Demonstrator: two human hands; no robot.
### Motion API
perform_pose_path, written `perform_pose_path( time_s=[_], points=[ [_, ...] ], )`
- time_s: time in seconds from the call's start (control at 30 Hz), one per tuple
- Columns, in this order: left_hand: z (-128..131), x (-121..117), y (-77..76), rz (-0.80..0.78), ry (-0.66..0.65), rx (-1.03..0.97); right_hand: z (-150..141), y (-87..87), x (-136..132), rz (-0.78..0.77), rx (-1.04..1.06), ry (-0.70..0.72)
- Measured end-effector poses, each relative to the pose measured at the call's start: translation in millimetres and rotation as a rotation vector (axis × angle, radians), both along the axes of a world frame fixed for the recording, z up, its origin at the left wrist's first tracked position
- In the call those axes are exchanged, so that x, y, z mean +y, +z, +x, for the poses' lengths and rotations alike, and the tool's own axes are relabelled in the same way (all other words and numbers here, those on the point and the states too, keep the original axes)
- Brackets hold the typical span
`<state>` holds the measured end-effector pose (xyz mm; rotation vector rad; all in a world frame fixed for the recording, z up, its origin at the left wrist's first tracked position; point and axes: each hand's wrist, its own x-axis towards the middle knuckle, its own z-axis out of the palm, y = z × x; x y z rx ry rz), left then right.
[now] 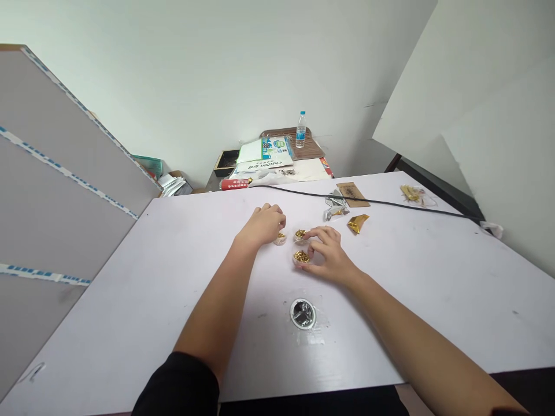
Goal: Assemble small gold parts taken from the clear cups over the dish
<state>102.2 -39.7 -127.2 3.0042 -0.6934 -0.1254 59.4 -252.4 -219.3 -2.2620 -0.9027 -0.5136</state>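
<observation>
Three small clear cups hold shiny gold-coloured pieces, too small to name, near the middle of the white table. My left hand [265, 224] bends over the left cup [280, 240], its fingers closed and pointing down at the contents. What its fingertips pinch, if anything, is hidden. My right hand [327, 252] comes from the right, thumb and fingers curved around the near cup [300, 257]. Its forefinger reaches to the edge of the far cup [300, 234].
A round black-and-silver disc [303, 314] is taped to the table nearer me. A black cable [390, 203] crosses behind, by silver packets [336, 211], a gold packet [358, 223], brown card [352, 195] and a bag of gold pieces [413, 194]. A water bottle [300, 132] stands beyond.
</observation>
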Motion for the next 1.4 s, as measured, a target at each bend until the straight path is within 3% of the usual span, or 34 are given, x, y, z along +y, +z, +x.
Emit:
perform_pose_path(
  time_s=[0.13, 0.27, 0.43, 0.6, 0.73, 0.9, 1.03, 1.23, 1.4],
  points=[
    [-3, -12, -0.1, -0.068, -0.099, -0.065, 3, 4.9, -8, -0.021, -0.019, 0.034],
    [-11, -26, -3.3, 0.004, -0.214, 0.034, 9, 8.5, -17, -0.067, -0.008, 0.060],
    [-15, -34, -1.4, 0.060, -0.209, 0.026, 16, 11.9, -32, -0.069, 0.027, 0.069],
    [-19, -32, 5.2, 0.085, -0.223, 0.147, 22, 12.6, -44, -0.048, 0.155, 0.074],
    [-27, -35, 13.4, 0.154, -0.248, 0.239, 27, 4.1, -43, -0.014, 0.304, 0.181],
    [-35, -36, 24.7, 0.119, -0.251, 0.333, 32, -2.0, -40, 0.022, 0.274, 0.277],
    [-34, -32, 25.4, 0.069, -0.254, 0.205, 28, 5.9, -39, 0.041, 0.283, 0.352],
    [-35, -44, 15.5, 0.189, -0.233, 0.174, 17, 13.0, -32, 0.000, 0.288, 0.191],
    [-33, -55, 4.8, 0.265, -0.218, 0.168, 12, 9.4, -26, 0.019, 0.301, 0.180]
  ],
)
